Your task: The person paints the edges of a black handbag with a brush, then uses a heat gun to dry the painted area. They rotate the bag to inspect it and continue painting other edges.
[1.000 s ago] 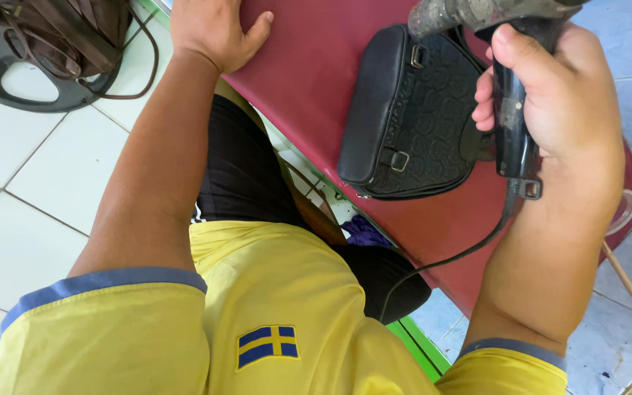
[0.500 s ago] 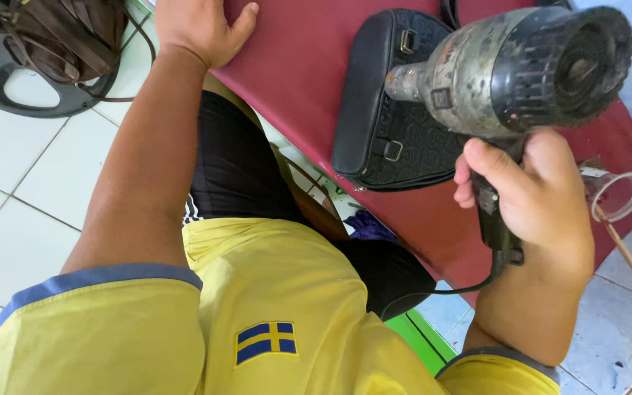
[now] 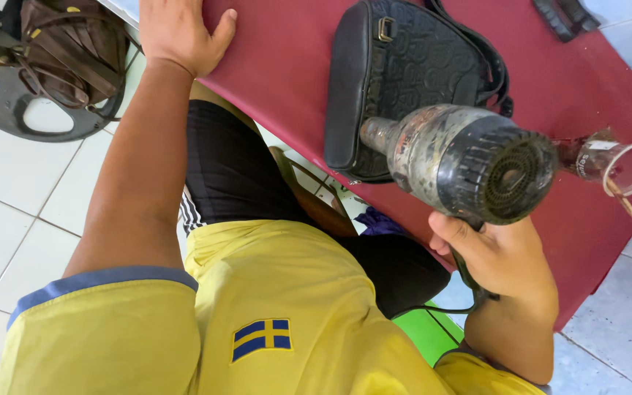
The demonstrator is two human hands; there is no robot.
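Table: a dark red table top [image 3: 550, 88] spans the upper frame, under both hands and everything gripped or touched.
Black bag: a black embossed bag [image 3: 404, 66] lies flat on the red top, just beyond the right hand, with the tool's nozzle over its near edge.
Heat gun: a grimy grey heat gun [image 3: 462, 157] sits above the right hand, its rear vent facing the camera and its nozzle aimed at the bag.
Right hand: the right hand [image 3: 502, 260] is wrapped tight round the gun's handle, fingers curled closed on it.
Left hand: the left hand [image 3: 181, 29] lies open, palm down, fingers spread on the table's edge, well apart from the gun.
Glass jar: a small clear jar [image 3: 619, 164] stands just beside the gun.
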